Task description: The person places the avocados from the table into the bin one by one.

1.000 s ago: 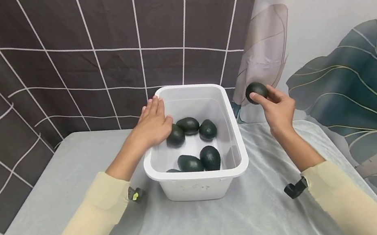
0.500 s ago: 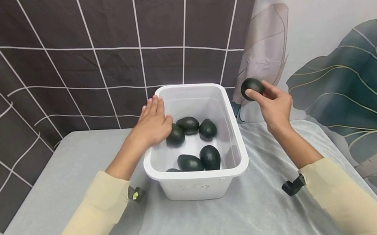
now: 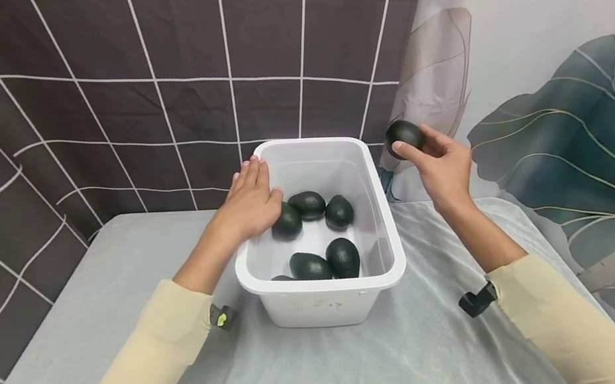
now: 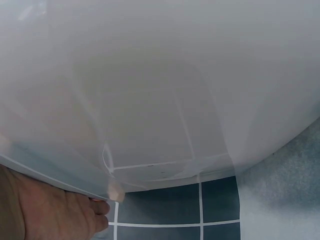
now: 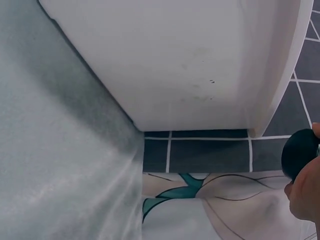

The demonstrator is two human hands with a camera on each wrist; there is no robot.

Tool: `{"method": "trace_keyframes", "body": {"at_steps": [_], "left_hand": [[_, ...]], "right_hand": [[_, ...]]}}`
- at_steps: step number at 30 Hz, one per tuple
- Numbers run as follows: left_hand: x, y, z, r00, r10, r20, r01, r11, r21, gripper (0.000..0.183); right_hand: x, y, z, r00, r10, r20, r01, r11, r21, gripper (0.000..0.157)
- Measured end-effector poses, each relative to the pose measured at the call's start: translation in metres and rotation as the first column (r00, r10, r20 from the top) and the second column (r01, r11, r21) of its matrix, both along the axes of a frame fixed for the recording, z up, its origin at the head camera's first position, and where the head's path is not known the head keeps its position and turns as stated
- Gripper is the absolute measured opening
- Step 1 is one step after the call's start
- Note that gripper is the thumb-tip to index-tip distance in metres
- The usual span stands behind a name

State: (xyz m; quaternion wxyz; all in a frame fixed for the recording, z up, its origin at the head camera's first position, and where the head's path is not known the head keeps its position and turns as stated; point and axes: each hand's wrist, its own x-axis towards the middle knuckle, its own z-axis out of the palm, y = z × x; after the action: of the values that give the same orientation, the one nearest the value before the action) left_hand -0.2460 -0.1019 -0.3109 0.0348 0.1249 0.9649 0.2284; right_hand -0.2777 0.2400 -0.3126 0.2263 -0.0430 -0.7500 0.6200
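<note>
A white plastic tub (image 3: 323,290) stands on the table with several dark green avocados (image 3: 343,258) lying on its bottom. My left hand (image 3: 248,207) rests on the tub's left rim with straight fingers, its thumb over the inside. In the left wrist view that hand (image 4: 60,210) lies against the tub's outer wall (image 4: 150,100). To the right of the tub and above rim height, my right hand (image 3: 444,167) pinches one avocado (image 3: 404,139) between thumb and fingers. The right wrist view shows this avocado (image 5: 300,154) partly cut off at the edge.
A pale grey cloth (image 3: 191,371) covers the table under the tub. Behind it hangs a dark curtain with white grid lines (image 3: 176,51). A leaf-patterned curtain (image 3: 587,127) hangs at the right, close to the right arm.
My right hand has moved slightly left and up with the avocado, closer to the tub. The left hand and the tub have stayed in place.
</note>
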Motion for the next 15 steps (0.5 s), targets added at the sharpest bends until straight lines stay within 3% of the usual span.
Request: {"method": "trace_keyframes", "body": {"at_steps": [15], "left_hand": [[-0.001, -0.001, -0.001, 1.000, -0.003, -0.007, 0.003, 1.000, 0.004, 0.079]], "right_hand": [[0.006, -0.019, 0.007, 0.994, 0.085, -0.069, -0.084, 0.996, 0.006, 0.064]]}}
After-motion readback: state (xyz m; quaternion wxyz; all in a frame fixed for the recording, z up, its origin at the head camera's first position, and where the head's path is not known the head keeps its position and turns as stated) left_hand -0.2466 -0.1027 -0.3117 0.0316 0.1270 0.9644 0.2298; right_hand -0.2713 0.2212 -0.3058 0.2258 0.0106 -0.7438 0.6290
